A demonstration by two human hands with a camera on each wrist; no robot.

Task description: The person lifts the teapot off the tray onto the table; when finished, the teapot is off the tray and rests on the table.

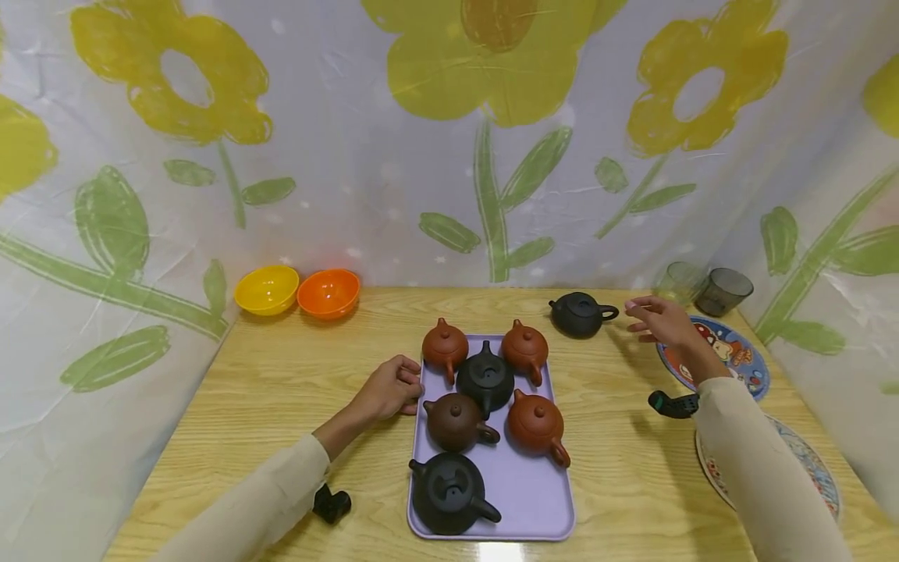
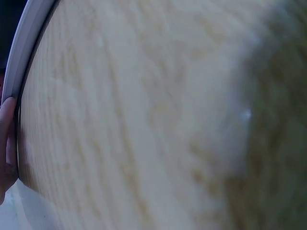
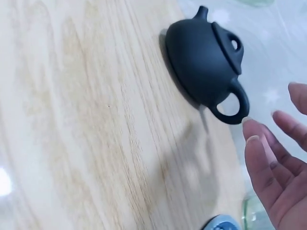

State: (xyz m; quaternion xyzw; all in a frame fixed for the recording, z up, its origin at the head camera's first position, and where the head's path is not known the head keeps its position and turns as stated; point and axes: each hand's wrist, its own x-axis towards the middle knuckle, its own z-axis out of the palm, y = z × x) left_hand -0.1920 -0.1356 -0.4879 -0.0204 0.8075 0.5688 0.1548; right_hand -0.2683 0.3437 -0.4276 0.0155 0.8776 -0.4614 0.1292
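Taking the tray in the head view as the clock, the lilac tray [image 1: 537, 503] carries six teapots: reddish ones at 11 [image 1: 445, 349], 1 [image 1: 524, 350] and 3 o'clock [image 1: 536, 424], a black one at 12 [image 1: 485, 380], a dark brown one at 10 [image 1: 453, 424] and a larger black one at 7 [image 1: 445, 499]. The left hand [image 1: 386, 388], fingers loosely bent, touches the tray's rim at 10 o'clock. The outlying black teapot [image 1: 579, 316] stands upright on the wooden table [image 1: 281, 398] at 1 o'clock, its handle towards 3; just beside that handle is the right hand [image 1: 666, 324], fingers spread and holding nothing. A yellow bowl [image 1: 267, 290] and an orange bowl [image 1: 328, 295] sit side by side at 10 o'clock, near the table's back edge. Tray floor shows at 5 o'clock, and a broad stretch of wood separates the tray from two patterned plates [image 1: 737, 351] around 3.
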